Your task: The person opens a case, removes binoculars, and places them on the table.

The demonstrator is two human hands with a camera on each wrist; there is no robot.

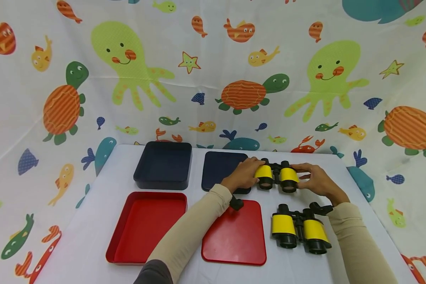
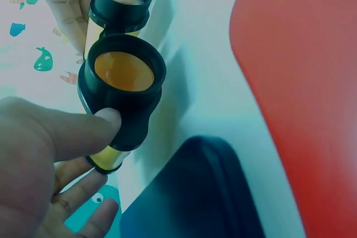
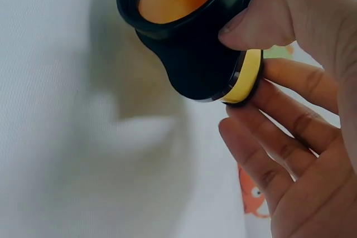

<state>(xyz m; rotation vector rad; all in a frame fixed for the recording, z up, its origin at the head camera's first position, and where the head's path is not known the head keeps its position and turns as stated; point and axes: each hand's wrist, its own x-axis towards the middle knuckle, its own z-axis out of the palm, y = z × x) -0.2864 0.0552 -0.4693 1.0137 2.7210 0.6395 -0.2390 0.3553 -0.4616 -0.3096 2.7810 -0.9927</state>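
Observation:
A pair of yellow and black toy binoculars [image 1: 289,176] is at the far right of the table, held between both hands. The left hand [image 1: 244,172] grips its left barrel; in the left wrist view the thumb presses the black part of the binoculars [image 2: 134,121] below a lens. On the other side the right hand [image 1: 317,180] pinches the right barrel, and the right wrist view has its thumb on the black housing of the binoculars [image 3: 195,65], fingers against the far end. Whether the binoculars touch the table is unclear.
Second yellow binoculars [image 1: 284,224] stand nearer, beside the right forearm. A dark blue lid [image 1: 220,169] and a red lid [image 1: 234,240] lie mid-table, partly under the left arm. At left are a dark blue box [image 1: 165,165] and a red box [image 1: 152,225]. A patterned curtain hangs behind.

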